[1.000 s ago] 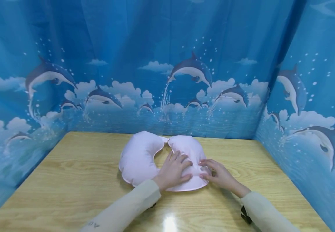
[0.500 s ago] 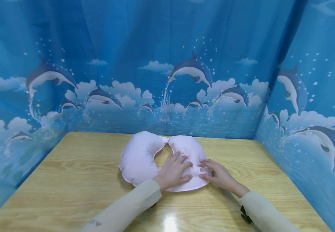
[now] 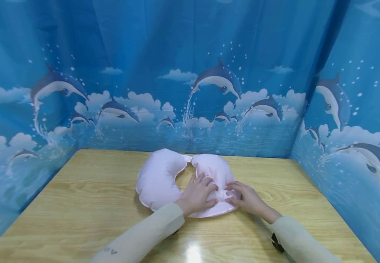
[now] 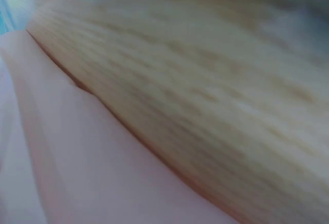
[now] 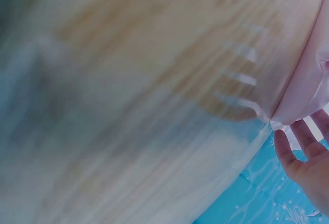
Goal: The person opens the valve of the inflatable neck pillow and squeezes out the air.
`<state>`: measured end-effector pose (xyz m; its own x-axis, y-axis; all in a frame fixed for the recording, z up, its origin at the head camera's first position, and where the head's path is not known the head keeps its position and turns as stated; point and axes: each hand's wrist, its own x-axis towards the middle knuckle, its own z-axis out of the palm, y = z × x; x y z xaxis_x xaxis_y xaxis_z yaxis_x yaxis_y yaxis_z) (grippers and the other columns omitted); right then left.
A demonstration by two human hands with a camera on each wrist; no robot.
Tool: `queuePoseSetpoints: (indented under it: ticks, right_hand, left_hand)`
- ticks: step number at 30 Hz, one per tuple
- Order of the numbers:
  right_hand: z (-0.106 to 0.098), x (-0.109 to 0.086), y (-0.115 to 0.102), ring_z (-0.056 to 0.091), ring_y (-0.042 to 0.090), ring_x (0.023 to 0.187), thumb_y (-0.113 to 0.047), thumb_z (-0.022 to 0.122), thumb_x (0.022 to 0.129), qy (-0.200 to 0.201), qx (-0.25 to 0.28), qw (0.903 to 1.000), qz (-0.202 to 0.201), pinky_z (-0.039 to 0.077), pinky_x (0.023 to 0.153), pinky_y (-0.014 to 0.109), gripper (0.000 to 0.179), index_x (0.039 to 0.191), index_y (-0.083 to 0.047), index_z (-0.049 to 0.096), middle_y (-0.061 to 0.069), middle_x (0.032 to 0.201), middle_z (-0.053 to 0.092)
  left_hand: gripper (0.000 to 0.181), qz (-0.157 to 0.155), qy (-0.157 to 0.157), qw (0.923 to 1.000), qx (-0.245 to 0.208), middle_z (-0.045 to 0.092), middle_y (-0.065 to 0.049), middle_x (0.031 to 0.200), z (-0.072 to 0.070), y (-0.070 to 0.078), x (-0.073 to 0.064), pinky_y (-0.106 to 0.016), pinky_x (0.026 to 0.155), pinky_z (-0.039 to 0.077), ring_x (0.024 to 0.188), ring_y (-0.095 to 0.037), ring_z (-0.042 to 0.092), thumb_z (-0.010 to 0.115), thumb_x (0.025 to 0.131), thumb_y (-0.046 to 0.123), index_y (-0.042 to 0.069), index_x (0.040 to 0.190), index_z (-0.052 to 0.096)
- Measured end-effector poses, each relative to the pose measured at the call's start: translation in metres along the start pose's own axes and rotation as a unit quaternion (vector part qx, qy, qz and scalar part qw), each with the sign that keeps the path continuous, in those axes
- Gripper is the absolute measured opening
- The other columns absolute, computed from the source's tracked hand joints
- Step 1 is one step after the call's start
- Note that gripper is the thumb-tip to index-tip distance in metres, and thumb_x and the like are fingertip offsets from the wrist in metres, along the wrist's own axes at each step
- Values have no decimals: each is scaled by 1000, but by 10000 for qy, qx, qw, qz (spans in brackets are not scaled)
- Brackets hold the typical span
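Observation:
A pale pink U-shaped neck pillow (image 3: 158, 179) lies on the wooden table, its two ends meeting at the far side. Across its right half rests my left hand (image 3: 198, 195), fingers spread and slightly bent on the fabric. My right hand (image 3: 247, 197) grips the pillow's right edge, thumb and fingers curved around a small greyish spot (image 3: 228, 193); the fabric is puckered there. The left wrist view has the pillow's side (image 4: 92, 152) close up, without the hand. In the right wrist view, the right fingers (image 5: 306, 139) reach up to the pillow's edge.
The wooden table (image 3: 74, 204) extends around the pillow on every side. Blue curtains (image 3: 163, 44) printed with dolphins and clouds hang behind it and along both sides. A bright light reflection shows near the table's front.
The greyish spot between the right thumb and fingers has shifted slightly left and down. Both hands stay almost in place, and the pillow has not visibly moved.

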<state>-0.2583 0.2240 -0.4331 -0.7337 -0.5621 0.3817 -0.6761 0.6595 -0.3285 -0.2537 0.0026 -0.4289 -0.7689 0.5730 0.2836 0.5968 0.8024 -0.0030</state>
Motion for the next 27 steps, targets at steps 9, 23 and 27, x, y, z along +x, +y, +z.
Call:
queuePoseSetpoints:
  ticks: [9,23,27]
  right_hand:
    - [1,1,-2,60,26,100,-22,71,78,-133,-112,9997,165,50,84,42,29,104,-10,66,6,109,64]
    - [2,5,-3,62,23,93,-21,71,77,-343,-370,9987,63,50,81,39,28,102,-8,65,5,104,64]
    - [2,5,-4,62,22,92,-21,72,76,-359,-480,9982,33,50,79,38,28,101,-9,65,4,103,64]
  left_hand:
    - [37,-2,11,10000,-8,54,2,123,-1,0,-1,-53,105,30,127,-29,40,57,83,52,30,112,59]
    - [36,10,-34,10000,-15,55,5,119,2,0,0,-54,103,32,122,-25,43,58,82,52,30,110,60]
    - [36,-40,-116,9999,-68,55,6,121,3,-1,0,-55,104,29,123,-24,42,58,82,51,31,111,60]
